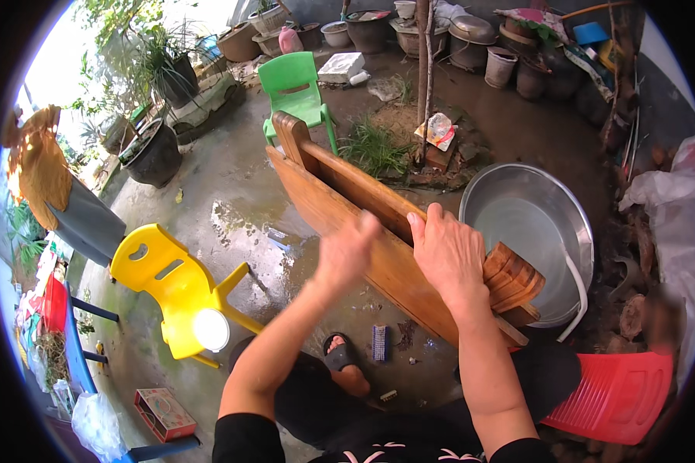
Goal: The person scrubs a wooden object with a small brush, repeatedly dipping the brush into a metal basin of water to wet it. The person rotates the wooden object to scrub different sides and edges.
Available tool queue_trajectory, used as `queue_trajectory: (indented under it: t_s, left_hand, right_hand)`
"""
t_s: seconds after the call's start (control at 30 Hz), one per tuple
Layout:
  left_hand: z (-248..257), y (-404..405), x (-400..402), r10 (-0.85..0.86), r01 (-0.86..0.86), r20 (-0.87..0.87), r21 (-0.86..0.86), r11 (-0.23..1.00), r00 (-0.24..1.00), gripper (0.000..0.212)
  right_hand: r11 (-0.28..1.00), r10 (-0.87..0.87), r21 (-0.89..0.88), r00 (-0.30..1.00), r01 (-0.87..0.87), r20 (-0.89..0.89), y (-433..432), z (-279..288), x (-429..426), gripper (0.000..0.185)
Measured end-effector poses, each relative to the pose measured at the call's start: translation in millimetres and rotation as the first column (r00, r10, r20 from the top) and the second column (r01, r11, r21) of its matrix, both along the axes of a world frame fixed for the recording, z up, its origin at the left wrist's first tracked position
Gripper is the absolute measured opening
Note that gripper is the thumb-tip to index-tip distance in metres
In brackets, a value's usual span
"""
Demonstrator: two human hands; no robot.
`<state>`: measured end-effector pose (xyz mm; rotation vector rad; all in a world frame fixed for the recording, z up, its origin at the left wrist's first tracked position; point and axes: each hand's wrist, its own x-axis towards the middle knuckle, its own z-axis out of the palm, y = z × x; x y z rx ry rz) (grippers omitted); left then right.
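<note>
A long varnished wooden piece of furniture (330, 202), made of boards and rails, lies slantwise across the middle over my knees. My right hand (449, 252) grips its upper rail, with the thumb along the edge. Blurred by motion, my left hand (347, 246) is curled at the near board; what it holds, if anything, does not show. A turned wooden end block (512, 278) juts out at the lower right, close to a large metal basin (585, 249) with water and a pale hose. On the floor by my sandalled foot lies a scrubbing brush (380, 342).
A yellow plastic chair (156, 266) with a white round item stands left, a green chair (292, 81) beyond the wood. A red plastic chair (608, 393) is at lower right. Potted plants, a thin trunk (424, 69) and a small box (165, 414) stand around on wet concrete.
</note>
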<state>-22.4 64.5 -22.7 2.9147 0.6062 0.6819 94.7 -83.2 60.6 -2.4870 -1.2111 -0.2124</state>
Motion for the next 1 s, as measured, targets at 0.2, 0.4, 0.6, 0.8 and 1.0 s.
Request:
queue_trajectory:
  t_s: [0.2,0.4,0.6,0.8,1.0]
  left_hand:
    - [13.2,52.4,-11.6,0.110,-0.109,-0.025,0.005,0.994,0.994,0.040]
    - [8.9,-25.2,-11.5,-0.108,0.109,-0.124,-0.006,0.994,0.986,0.035]
    - [0.7,-13.3,-2.5,-0.124,0.149,-0.140,0.186,0.971,0.982,0.046]
    - [14.8,59.0,1.5,0.137,-0.138,-0.116,-0.001,0.990,0.984,0.038]
    - [15.7,-23.9,0.9,-0.210,0.206,-0.227,-0.039,0.978,0.951,0.041]
  right_hand:
    - [0.997,0.016,0.077,0.992,-0.025,0.126,-2.2,-11.5,-12.5,0.031]
    - [0.994,0.013,0.107,0.990,-0.028,0.138,-4.1,-15.1,-4.8,0.027]
    - [0.991,0.011,0.131,0.991,-0.029,0.132,-2.3,-17.3,0.0,0.023]
    - [0.986,0.041,0.151,0.981,-0.070,0.189,-6.2,-17.5,-3.3,0.039]
    - [0.991,0.010,0.123,0.960,-0.046,0.278,-7.1,-23.3,-7.1,0.047]
